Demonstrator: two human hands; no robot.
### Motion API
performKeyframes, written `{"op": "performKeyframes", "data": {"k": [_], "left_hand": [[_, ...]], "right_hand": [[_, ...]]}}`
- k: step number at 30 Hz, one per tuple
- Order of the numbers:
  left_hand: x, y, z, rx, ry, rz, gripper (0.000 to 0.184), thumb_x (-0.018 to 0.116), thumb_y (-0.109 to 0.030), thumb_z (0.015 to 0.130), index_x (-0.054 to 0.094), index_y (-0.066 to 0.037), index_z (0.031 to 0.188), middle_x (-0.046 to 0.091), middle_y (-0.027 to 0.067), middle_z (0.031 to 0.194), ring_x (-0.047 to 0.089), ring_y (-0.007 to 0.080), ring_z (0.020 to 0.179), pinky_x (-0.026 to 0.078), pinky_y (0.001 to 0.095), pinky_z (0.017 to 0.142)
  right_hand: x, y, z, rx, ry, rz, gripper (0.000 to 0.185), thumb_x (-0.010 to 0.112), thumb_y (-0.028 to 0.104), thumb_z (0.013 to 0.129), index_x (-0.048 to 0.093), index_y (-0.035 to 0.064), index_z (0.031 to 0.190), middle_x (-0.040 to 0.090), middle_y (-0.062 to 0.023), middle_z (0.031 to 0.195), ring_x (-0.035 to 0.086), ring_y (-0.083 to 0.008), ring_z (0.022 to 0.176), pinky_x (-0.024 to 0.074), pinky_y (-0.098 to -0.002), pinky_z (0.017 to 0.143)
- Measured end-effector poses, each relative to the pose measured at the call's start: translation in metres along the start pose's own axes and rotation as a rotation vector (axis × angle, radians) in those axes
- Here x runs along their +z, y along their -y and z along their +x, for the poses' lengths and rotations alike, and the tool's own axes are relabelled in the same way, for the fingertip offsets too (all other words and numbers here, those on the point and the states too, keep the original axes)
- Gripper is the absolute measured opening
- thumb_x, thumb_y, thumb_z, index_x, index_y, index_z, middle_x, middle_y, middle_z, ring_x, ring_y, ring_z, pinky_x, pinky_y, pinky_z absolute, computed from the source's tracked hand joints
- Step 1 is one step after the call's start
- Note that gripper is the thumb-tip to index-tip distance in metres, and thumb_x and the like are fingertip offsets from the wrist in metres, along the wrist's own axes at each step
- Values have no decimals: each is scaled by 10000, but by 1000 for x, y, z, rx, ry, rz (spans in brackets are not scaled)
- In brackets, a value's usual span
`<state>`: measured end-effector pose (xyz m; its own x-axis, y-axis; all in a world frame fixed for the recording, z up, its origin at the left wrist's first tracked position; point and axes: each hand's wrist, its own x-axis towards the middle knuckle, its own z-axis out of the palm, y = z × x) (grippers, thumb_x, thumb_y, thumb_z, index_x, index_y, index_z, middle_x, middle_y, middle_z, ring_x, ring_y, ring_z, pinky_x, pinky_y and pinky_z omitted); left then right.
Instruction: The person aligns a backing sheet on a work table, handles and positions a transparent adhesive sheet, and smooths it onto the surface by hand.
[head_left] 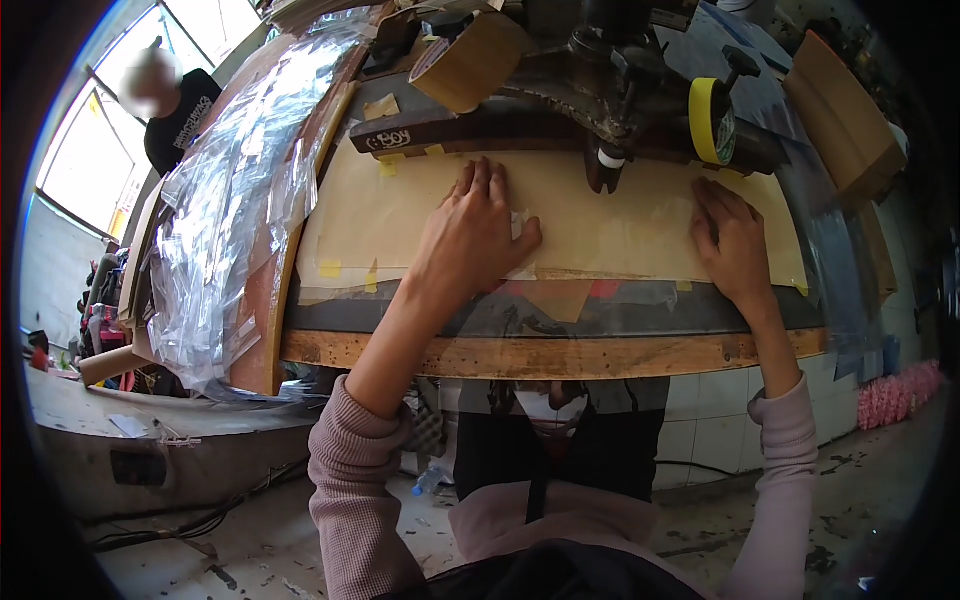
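A long cream sheet lies flat on the dark work table, with small pieces of yellow tape along its edges. My left hand rests on its left half, fingers stretched toward the dark bar behind it and thumb spread to the right. On the right half, my right hand lies with its fingers extended forward. Neither hand holds anything that shows. Clear film overhangs the front edge. Above the sheet, between my hands, is the black machine head.
A brown tape roll and a yellow tape roll sit by the machine. Clear plastic sheets are piled at left, and a cardboard box stands at right. Another person is at the far left.
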<state>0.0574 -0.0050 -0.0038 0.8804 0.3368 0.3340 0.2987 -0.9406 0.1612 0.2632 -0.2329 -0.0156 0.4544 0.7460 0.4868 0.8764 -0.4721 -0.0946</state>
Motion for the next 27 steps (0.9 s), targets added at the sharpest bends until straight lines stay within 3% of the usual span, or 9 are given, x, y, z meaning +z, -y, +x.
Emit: {"op": "performKeyframes", "data": {"k": [5, 8, 11, 14, 27], "left_hand": [[-3, -2, 1, -14, 10, 7, 665, 500, -361, 840, 426, 201, 1187, 435, 375, 1248, 425, 422, 1221, 384, 391, 1012], [-1, 2, 2, -2, -1, 49, 667, 520, -362, 831, 411, 151, 1244, 414, 355, 1284, 545, 440, 1068, 463, 426, 910], [-5, 0, 3, -10, 30, 45, 663, 516, -360, 833, 414, 151, 1243, 414, 346, 1291, 557, 444, 1045, 461, 427, 912], [-7, -2, 2, -46, 47, 14, 649, 529, -358, 845, 438, 179, 1198, 431, 356, 1269, 426, 403, 1232, 405, 393, 997], [-6, -1, 3, -62, 52, 37, 642, 526, -337, 833, 422, 168, 1215, 418, 342, 1292, 440, 400, 1218, 421, 403, 978]], "right_hand": [[3, -1, 1, -18, -23, 13, 354, 527, 126, 815, 585, 3, 1142, 582, -130, 1187, 517, -260, 1138, 363, -428, 977], [1, 0, 2, -24, -35, 16, 344, 532, 122, 808, 591, 4, 1126, 587, -134, 1175, 525, -266, 1123, 375, -430, 961], [1, 0, 2, -20, -37, 17, 333, 531, 119, 803, 596, 5, 1109, 591, -137, 1161, 531, -271, 1109, 380, -434, 951], [4, -1, 1, -30, -55, 19, 328, 526, 121, 799, 598, 5, 1098, 594, -138, 1152, 537, -274, 1095, 380, -440, 947], [2, 2, 5, -25, -47, 35, 327, 527, 128, 794, 600, 1, 1086, 600, -143, 1124, 544, -280, 1079, 386, -455, 938]]}}
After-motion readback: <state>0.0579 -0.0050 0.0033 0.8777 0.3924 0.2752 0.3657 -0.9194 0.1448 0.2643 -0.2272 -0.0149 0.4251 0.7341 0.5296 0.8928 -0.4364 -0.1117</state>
